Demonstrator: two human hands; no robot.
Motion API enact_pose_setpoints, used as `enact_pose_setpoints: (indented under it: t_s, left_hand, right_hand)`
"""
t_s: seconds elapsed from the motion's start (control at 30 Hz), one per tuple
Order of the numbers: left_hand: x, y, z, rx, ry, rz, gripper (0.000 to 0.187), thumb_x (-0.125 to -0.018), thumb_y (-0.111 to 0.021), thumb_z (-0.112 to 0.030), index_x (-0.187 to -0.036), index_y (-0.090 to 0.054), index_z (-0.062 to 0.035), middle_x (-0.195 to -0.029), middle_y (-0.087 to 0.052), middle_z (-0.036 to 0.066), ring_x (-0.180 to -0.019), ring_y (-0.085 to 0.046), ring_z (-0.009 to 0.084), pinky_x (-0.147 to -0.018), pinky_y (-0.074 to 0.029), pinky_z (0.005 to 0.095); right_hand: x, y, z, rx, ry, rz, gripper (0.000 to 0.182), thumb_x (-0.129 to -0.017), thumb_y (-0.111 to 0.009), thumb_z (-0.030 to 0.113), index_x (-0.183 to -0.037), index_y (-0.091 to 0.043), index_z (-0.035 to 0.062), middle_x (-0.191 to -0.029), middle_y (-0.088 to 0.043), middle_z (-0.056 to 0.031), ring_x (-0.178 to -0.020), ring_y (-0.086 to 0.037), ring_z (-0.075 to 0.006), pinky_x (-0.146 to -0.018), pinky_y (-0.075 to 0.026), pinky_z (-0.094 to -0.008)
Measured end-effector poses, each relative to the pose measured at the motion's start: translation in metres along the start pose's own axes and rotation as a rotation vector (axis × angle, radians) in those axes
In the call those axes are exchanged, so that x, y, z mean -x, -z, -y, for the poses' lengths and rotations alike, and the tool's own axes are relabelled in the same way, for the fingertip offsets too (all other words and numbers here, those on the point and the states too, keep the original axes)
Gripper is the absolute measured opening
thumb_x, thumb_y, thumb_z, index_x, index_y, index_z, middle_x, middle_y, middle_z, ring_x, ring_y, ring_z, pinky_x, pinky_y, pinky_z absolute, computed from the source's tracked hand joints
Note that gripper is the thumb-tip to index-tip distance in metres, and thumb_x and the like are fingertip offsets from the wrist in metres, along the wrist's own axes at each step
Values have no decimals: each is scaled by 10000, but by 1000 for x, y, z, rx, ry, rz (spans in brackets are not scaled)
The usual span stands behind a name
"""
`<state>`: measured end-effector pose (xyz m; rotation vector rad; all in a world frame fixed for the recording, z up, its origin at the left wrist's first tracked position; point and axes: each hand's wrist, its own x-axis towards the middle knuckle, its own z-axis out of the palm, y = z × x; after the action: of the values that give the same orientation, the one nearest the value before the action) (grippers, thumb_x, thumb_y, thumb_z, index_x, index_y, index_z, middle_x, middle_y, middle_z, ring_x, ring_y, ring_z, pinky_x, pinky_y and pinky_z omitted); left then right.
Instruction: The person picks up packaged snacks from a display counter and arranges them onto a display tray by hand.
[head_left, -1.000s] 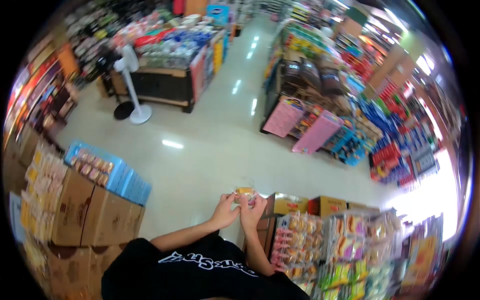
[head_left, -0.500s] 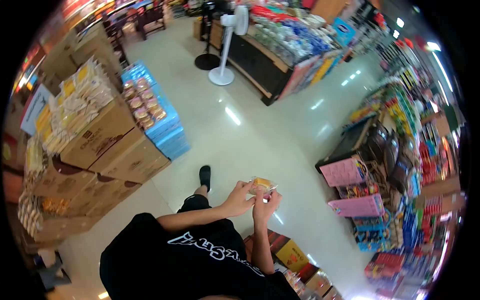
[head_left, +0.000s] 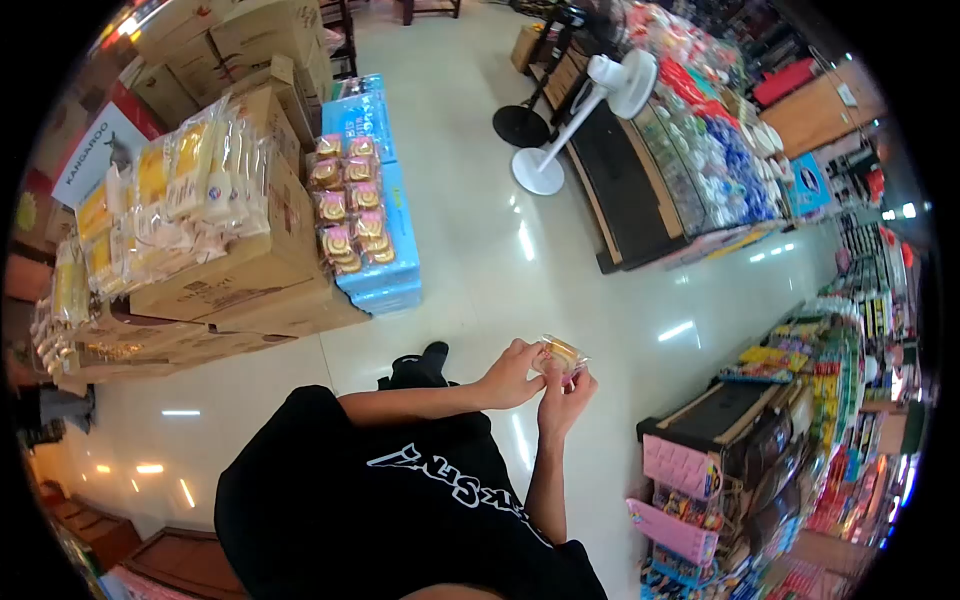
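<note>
A small yellowish cake or bread roll in clear plastic wrap (head_left: pixel 564 350) is held in front of my body, over the floor. My left hand (head_left: pixel 512 376) pinches the wrapper's left side between thumb and fingers. My right hand (head_left: pixel 566 402) grips it from below and the right, its thumb near the wrapper. The two hands almost touch each other. A bit of pink shows at the lower edge of the packet; its print is too small to read.
Cardboard boxes (head_left: pixel 235 272) topped with bagged bread (head_left: pixel 190 180) stand at the left. Beside them, blue cartons (head_left: pixel 395 225) carry packets of swirled cakes (head_left: pixel 347 200). A white fan (head_left: pixel 585 125) and a display counter (head_left: pixel 635 185) stand ahead. Another loaded display (head_left: pixel 725 405) stands at the right.
My view has turned and my body has moved, so the cake stacks, fan and counters sit differently in the picture. Both hands still hold the wrapped cake.
</note>
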<state>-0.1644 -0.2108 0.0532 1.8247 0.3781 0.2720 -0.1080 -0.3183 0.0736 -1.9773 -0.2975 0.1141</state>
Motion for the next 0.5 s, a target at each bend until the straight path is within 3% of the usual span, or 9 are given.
enact_pose_setpoints:
  t_s: [0.23, 0.5]
  left_hand:
    - [-75, 71, 21, -51, 121, -235, 600, -774, -704, -181, -1266, -440, 38, -1094, -482, 227, -1030, -494, 359, -897, -413, 411]
    - [-130, 111, 57, 21, 269, -519, 596, -781, -667, -196, -1277, -428, 32, -1101, -467, 230, -1044, -486, 391, -913, -417, 432]
  right_hand:
    - [-82, -89, 29, -100, 12, 234, 513, -844, -685, 254, -1234, -487, -15, -1150, -412, -145, -1058, -452, -243, -874, -426, -369]
    - [-168, -167, 45, 24, 173, 561, 502, -854, -675, 236, -1249, -485, -8, -1121, -395, -135, -1005, -478, -220, -878, -448, -354]
